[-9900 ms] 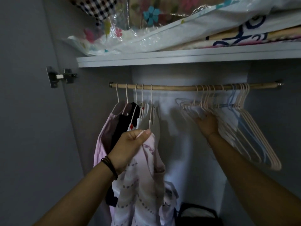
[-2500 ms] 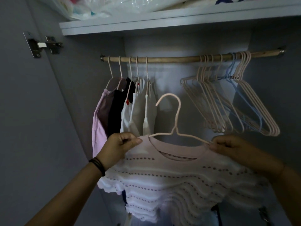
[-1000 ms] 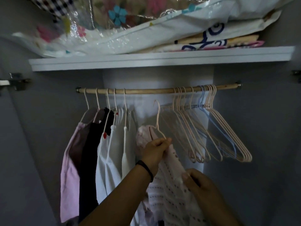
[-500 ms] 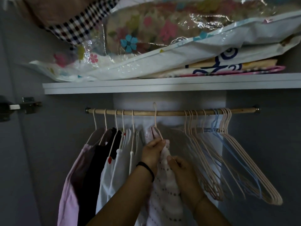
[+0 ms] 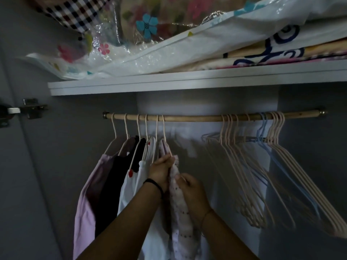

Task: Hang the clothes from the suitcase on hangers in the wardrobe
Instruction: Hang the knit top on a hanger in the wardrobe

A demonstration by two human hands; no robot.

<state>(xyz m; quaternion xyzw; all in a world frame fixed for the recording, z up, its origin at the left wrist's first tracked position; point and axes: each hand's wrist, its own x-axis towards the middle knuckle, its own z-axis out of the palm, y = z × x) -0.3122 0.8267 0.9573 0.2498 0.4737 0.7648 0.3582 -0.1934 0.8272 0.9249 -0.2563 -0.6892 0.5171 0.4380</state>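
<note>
Wardrobe rail [image 5: 206, 118]: six hooks crowd its left end, a bare stretch runs along the middle, and a bunch of empty hangers [image 5: 253, 166] slants off its right end. The dotted top [image 5: 180, 203] hangs on the sixth hanger [image 5: 164, 130], the rightmost of the left group, touching the white garment [image 5: 131, 184] beside it. A black garment [image 5: 112, 184] and a pink garment [image 5: 88, 194] hang further left.

The left hand [image 5: 160, 169], with a dark band at the wrist, is clenched on the top just under the hanger's neck. The right hand [image 5: 191, 186] pinches the fabric slightly lower, on the top's right side.

Both forearms cover the lower part of the white garment and the top. The top's hem is cut off at the bottom edge. The interior is dim and the empty hangers are blurred.

On the shelf [image 5: 187, 81] above the rail lies bagged bedding [image 5: 169, 44], overhanging the front edge. A door hinge [image 5: 32, 108] sits on the left wall.

Half a second ago this hook stood apart near mid-rail; it now sits tight against the left group.
</note>
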